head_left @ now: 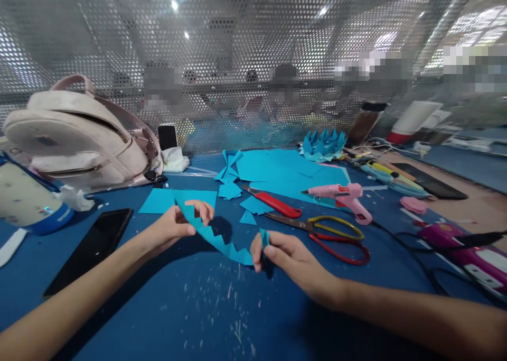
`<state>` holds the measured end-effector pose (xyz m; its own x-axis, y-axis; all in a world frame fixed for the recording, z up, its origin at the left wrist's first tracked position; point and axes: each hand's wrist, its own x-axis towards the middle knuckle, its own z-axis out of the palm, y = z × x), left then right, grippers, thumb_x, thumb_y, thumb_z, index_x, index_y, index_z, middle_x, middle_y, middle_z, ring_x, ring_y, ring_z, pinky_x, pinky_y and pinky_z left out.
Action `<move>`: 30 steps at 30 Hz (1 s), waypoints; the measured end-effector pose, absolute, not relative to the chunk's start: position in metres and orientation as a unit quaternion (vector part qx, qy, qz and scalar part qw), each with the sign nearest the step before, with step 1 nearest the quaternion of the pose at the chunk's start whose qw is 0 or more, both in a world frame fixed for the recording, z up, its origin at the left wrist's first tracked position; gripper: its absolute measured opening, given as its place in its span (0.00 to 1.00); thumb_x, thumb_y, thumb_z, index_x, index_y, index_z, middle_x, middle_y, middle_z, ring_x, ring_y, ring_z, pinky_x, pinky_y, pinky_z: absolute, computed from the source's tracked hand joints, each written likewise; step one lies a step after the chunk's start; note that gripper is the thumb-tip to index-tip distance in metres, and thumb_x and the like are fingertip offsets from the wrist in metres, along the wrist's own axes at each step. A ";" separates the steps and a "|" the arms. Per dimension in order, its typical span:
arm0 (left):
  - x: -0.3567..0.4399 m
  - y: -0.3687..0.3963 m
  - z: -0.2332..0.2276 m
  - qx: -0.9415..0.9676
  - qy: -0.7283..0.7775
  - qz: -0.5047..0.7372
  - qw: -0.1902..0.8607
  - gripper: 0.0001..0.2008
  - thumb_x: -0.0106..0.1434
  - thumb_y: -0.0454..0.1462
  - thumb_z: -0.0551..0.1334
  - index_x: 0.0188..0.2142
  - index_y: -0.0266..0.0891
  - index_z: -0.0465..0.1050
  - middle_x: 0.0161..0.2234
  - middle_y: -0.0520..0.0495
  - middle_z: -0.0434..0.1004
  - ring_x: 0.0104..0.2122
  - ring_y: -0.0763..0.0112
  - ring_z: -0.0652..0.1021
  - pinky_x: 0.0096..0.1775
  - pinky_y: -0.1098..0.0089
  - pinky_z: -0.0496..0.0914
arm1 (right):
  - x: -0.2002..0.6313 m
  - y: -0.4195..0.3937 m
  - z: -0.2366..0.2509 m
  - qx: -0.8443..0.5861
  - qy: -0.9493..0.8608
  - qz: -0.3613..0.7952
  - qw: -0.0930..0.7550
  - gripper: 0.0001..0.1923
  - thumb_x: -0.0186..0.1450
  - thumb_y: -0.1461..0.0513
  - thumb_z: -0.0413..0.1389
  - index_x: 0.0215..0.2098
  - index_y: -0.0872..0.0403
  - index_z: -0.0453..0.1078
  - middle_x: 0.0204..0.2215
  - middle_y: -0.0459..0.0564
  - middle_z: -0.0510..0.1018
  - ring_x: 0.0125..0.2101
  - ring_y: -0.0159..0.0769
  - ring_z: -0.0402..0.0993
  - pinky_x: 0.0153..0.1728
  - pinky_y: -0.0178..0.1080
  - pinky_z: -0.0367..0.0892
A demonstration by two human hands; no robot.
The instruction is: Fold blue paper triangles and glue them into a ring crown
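Blue felt covers the broad counter (166, 318), and the bare stretch of it in front of me is the widest free room I have; its near edge is out of view. Behind stands a perforated metal screen (253, 44), with a pale pink backpack (79, 133) at far left and flat sheets of turquoise paper (285, 168) mid-counter. A black phone (89, 247) lies beside my left forearm, so I judge that side tight.

I hold a long turquoise paper strip with a saw-tooth edge (217, 242) stretched between both hands, just above the counter. My left hand (178, 224) pinches its upper end between thumb and curled fingers; my right hand (285, 255) is closed on the lower end, which is folded upright. I judge the step to be folding or curling this strip, and the next move calls for a light pull without tearing the teeth.

Yellow-and-red-handled scissors (328, 234), a pink glue gun (344, 197) and a red utility knife (275, 202) crowd the right, near my wrist.
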<state>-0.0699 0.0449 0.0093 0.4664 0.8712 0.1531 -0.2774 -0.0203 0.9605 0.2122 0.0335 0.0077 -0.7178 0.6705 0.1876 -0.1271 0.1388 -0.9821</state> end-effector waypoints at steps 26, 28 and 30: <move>-0.018 0.001 0.010 0.525 0.298 0.389 0.696 0.19 0.72 0.46 0.53 0.29 0.37 0.65 0.20 0.56 0.63 0.18 0.78 0.63 0.28 0.73 0.62 | 0.209 0.041 0.006 -0.202 -0.580 0.727 0.307 0.24 0.71 0.46 0.48 0.32 0.58 0.67 0.26 0.45 0.64 0.26 0.30 0.58 0.30 0.36 0.54; -0.020 0.002 0.007 0.568 0.329 0.373 0.655 0.21 0.72 0.46 0.54 0.26 0.36 0.66 0.19 0.55 0.63 0.18 0.77 0.64 0.27 0.73 0.61 | 0.210 0.042 0.006 -0.205 -0.580 0.726 0.307 0.19 0.70 0.49 0.52 0.33 0.57 0.65 0.24 0.43 0.65 0.25 0.29 0.59 0.29 0.35 0.54; -0.023 0.002 0.007 0.617 0.359 0.339 0.612 0.22 0.71 0.48 0.54 0.25 0.36 0.67 0.18 0.54 0.64 0.19 0.76 0.65 0.26 0.73 0.59 | 0.211 0.043 0.005 -0.208 -0.578 0.729 0.301 0.17 0.68 0.50 0.55 0.34 0.56 0.64 0.21 0.40 0.64 0.22 0.28 0.59 0.27 0.34 0.54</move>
<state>-0.0228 0.0022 0.0073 0.5122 0.8586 -0.0217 0.0283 0.0083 0.9996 0.2106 0.0432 0.0050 -0.7317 0.6802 0.0446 -0.1986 -0.1500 -0.9685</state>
